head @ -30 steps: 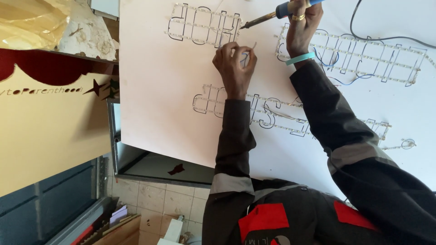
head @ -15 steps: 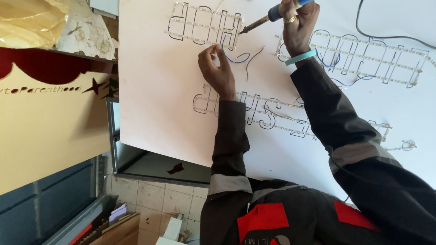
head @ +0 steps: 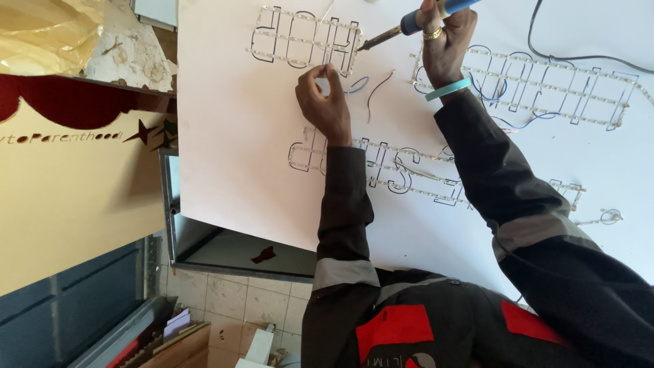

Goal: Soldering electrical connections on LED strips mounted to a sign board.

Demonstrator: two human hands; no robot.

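Soldering is going on at the far edge of the large white sign board (head: 231, 136), where thin strips of small lights are lying along outlined letters. The right hand (head: 446, 41) is gripping a blue-handled soldering iron (head: 402, 26), its tip touching the far letter group's corner. The left hand (head: 325, 102) is pinching something fine, perhaps wire. Loose blue and red wires (head: 371, 88) nearby look unjoined, suggesting connections remain.
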